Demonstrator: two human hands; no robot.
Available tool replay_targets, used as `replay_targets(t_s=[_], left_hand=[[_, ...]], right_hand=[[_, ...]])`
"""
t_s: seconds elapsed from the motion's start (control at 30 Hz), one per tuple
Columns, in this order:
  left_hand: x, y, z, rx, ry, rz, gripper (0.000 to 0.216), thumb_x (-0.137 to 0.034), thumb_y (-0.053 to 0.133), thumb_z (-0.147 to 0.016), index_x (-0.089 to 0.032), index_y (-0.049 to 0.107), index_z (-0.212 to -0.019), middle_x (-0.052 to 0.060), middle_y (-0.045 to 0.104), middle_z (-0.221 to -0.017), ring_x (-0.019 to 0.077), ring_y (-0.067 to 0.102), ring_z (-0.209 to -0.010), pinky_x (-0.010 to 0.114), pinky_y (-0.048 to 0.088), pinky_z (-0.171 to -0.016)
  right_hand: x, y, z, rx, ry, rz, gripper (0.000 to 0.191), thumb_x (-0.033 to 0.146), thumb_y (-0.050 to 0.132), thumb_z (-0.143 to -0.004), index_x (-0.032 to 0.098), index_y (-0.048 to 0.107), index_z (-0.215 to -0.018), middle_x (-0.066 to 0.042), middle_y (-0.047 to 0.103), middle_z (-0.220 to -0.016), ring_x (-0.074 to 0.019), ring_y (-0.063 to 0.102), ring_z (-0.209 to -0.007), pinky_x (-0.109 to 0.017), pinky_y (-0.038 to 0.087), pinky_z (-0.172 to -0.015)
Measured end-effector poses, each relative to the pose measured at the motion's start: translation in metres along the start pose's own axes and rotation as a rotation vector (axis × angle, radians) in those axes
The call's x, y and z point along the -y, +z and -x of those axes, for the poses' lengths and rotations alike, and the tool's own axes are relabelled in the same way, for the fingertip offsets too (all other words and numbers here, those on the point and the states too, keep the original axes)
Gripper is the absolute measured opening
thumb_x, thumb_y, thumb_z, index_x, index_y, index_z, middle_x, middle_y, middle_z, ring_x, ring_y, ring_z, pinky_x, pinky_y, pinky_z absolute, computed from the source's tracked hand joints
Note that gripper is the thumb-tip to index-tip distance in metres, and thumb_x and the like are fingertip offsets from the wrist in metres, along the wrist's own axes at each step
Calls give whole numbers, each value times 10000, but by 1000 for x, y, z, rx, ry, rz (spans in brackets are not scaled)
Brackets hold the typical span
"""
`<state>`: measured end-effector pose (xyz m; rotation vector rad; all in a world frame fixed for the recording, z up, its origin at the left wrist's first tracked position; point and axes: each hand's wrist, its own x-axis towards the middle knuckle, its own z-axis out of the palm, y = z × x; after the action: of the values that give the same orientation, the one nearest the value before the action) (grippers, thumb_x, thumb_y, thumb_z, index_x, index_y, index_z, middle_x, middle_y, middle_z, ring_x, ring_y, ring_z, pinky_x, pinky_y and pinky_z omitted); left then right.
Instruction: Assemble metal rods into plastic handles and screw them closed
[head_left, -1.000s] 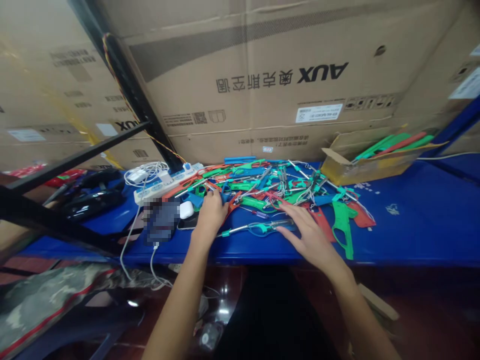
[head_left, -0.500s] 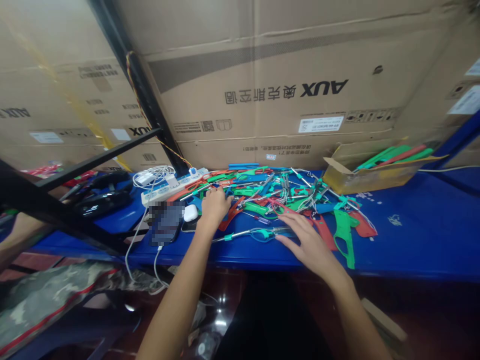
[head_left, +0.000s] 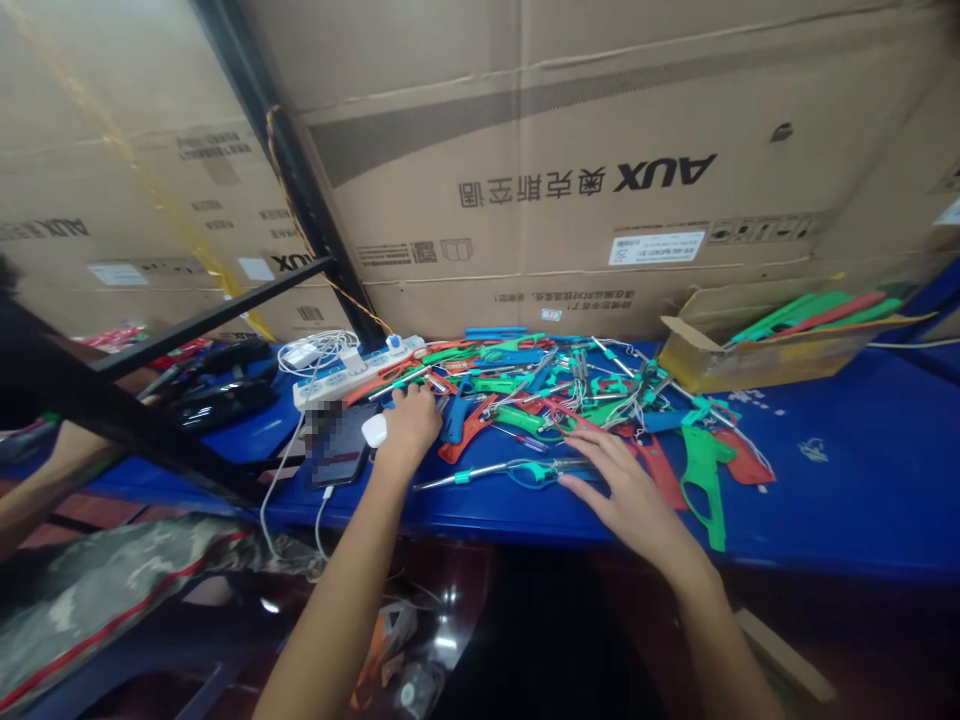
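Note:
My left hand [head_left: 414, 425] has its fingers curled downward at the left edge of a heap of lighter parts [head_left: 517, 385]; whatever is under the fingertips is hidden. Against it on the left is a white earphone case [head_left: 373, 430], and a blue plastic casing [head_left: 454, 415] lies just to its right. My right hand [head_left: 626, 490] rests low over the front of the heap, thumb and fingers apart. Between them lies the handle end of a long-necked lighter [head_left: 532, 472] with a clear blue body and metal tube. Nearby are a red casing [head_left: 660, 472] and a green casing [head_left: 703, 485].
A power strip [head_left: 360, 370] and a charging phone [head_left: 341, 450] lie left of the heap. An opened carton [head_left: 772, 350] holding green and red casings stands at the right. A black metal post [head_left: 300, 180] separates a co-worker's arm [head_left: 67, 470]. Large cardboard boxes [head_left: 555, 120] form the back.
My left hand has shifted left, and the earphone case has moved left with it. The blue casing now shows beside that hand. My right hand has stayed by the lighter.

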<state>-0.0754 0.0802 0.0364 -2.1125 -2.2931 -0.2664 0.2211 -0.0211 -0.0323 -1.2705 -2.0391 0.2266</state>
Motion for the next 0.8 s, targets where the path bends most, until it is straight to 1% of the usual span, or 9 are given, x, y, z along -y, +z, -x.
replay_targets(t_s=[0.13,0.27,0.4,0.43,0.5,0.53,0.63,0.7,0.8], left_hand=[[-4,11,3,-120,71,83,299,-54,492,-907,-97,711,-1106,216,686,-1215,343,620,-1197,437,554,-963],[2,5,-2,-274,116,183,361,-4,441,-892,-77,729,-1098,203,731,-1123,324,680,-1118,447,548,-988],[1,-6,12,-445,194,286,379,-31,428,-945,-92,700,-1202,177,717,-1244,295,654,-1216,476,515,-1078],[-5,-6,22,-496,245,320,376,-43,428,-964,-124,691,-1222,150,705,-1287,271,637,-1250,479,502,-1105],[-25,0,53,-681,539,531,339,-55,481,-979,-153,681,-1235,133,712,-1281,263,642,-1248,530,513,-1100],[-39,5,71,-697,672,591,370,-33,486,-976,-166,658,-1276,130,695,-1319,258,613,-1297,545,505,-1114],[-79,26,126,-633,920,732,470,49,455,-946,-83,565,-1384,210,631,-1395,274,488,-1434,534,507,-1131],[-96,38,150,-461,1037,748,467,42,462,-933,-55,563,-1378,252,556,-1469,312,393,-1500,522,517,-1129],[-98,44,162,-232,1140,712,474,32,497,-919,-106,589,-1363,224,424,-1594,324,307,-1543,519,456,-1185]], right_hand=[[1,-1,0,5,9,-11,403,471,581,-1003,294,580,-1364,-82,595,-1423,-298,550,-1345,-554,483,-1117],[1,-2,0,-3,10,-29,402,460,588,-1001,292,586,-1366,-83,603,-1413,-288,564,-1329,-533,492,-1110],[6,-6,-3,-63,29,-110,380,441,617,-987,292,632,-1337,-76,638,-1388,-287,575,-1321,-526,466,-1131],[9,-7,-3,-88,44,-162,363,436,617,-988,287,652,-1318,-75,652,-1378,-285,579,-1321,-518,459,-1137],[17,-9,-4,-115,103,-331,333,440,574,-1012,276,690,-1277,-76,696,-1331,-273,608,-1297,-492,463,-1135],[22,-9,-4,-102,145,-443,345,456,537,-1028,269,704,-1266,-79,718,-1301,-267,630,-1274,-479,471,-1129],[32,-9,-1,-23,295,-775,443,540,468,-1038,250,740,-1233,-93,747,-1251,-262,682,-1203,-451,496,-1106],[32,-12,2,-45,402,-900,435,563,530,-1004,247,758,-1198,-96,737,-1275,-266,687,-1192,-429,515,-1083],[24,-22,8,-134,454,-930,349,497,710,-912,280,757,-1182,-73,735,-1281,-251,690,-1178,-349,567,-995]])
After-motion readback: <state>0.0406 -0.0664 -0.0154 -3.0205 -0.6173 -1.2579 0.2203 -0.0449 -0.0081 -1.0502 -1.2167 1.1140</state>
